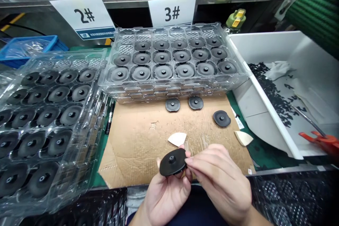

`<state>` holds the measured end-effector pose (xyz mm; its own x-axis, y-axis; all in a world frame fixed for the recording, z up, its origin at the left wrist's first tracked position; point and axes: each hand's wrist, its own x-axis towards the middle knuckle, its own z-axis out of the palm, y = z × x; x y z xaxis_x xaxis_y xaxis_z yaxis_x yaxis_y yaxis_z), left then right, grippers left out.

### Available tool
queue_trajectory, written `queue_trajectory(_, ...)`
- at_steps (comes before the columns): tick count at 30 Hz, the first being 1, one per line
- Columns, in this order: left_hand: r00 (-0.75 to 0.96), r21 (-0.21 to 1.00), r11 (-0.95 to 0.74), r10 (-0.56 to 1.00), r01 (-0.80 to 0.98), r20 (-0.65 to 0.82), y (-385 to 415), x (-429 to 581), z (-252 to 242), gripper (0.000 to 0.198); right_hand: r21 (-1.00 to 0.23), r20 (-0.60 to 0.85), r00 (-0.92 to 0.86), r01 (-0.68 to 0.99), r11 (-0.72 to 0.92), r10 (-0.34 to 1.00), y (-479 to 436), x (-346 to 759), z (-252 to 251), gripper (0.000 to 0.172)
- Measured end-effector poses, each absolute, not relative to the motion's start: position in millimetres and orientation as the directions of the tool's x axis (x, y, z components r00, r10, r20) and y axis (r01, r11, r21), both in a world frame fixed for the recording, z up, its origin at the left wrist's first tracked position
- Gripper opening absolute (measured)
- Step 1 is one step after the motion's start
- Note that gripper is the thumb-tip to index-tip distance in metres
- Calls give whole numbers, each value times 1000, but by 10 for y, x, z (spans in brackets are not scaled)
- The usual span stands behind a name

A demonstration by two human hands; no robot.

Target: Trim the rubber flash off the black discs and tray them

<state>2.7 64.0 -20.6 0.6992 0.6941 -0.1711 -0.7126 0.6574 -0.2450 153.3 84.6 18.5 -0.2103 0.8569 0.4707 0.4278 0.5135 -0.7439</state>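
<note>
A round black plastic disc with a small raised hub (172, 164) is held by its rim in my left hand (166, 194), a little above the front of the cardboard sheet. My right hand (225, 180) has its thumb and fingertips pinched together at the disc's right edge; whatever may be between them is too small to make out. A white wedge-shaped pad (177, 138) lies just beyond the disc. Another white wedge (243, 138) is at the sheet's right edge. Three more black discs, one at the right (221, 118), rest on the cardboard (135, 141).
Clear plastic trays (172, 86) of black discs are stacked behind the cardboard, with more trays (87, 120) at the left. On the right, a white bin (267, 106) contains small black pieces and a red-handled tool (320, 139). A blue basket (29, 47) stands back left.
</note>
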Motion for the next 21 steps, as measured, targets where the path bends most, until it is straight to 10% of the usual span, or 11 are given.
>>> queue_trajectory(13,651,-150,634,735,-759,-187,612,135,-235,48,-606,495,-249,588,536,832,846,1625,154,23)
queue_trajectory(21,705,-276,649,669,-709,-235,618,166,-165,44,-867,349,-68,355,349,935,816,1662,78,10)
